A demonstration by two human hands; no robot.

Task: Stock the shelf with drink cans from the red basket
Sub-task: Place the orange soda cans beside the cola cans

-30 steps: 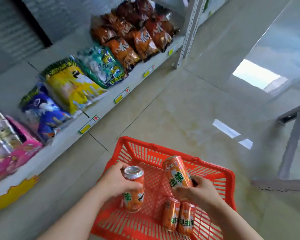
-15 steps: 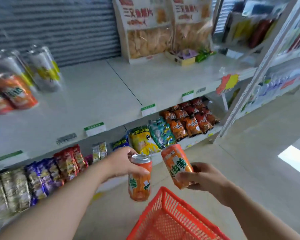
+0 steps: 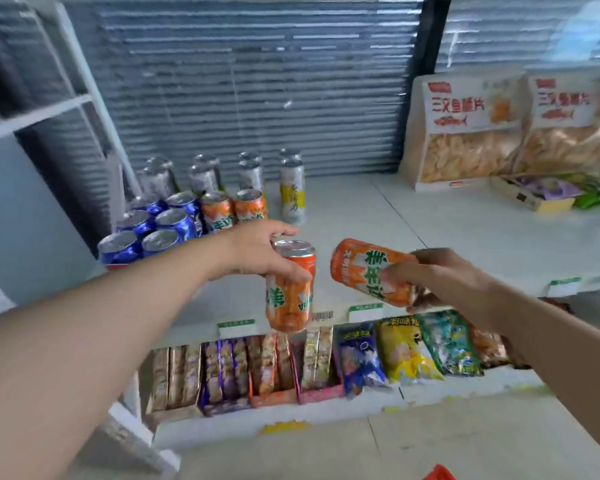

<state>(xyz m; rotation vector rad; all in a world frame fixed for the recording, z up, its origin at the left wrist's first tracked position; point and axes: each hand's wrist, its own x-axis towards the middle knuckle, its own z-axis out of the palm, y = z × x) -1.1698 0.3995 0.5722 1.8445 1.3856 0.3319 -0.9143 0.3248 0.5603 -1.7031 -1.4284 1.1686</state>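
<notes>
My left hand (image 3: 257,251) grips an upright orange drink can (image 3: 289,299) by its top, just in front of the white shelf (image 3: 361,216). My right hand (image 3: 437,275) holds a second orange can (image 3: 364,268) tilted on its side, to the right of the first. Both cans hang in the air over the shelf's front edge. On the shelf's left stand two orange cans (image 3: 234,209), several blue cans (image 3: 153,230) and several tall silver and yellow cans (image 3: 250,174). Only a red corner of the basket (image 3: 439,474) shows at the bottom edge.
Two large bags of fish crisps (image 3: 506,129) and a small box (image 3: 534,195) stand at the shelf's right. Below, a lower shelf holds snack boxes (image 3: 239,368) and chip bags (image 3: 406,351). A grey shutter (image 3: 239,88) closes the back; a white upright (image 3: 94,91) stands at left.
Both hands lifted an orange can out of the red basket and carried them up to the shelf. My view swung from the floor to the shelf with the cans.
</notes>
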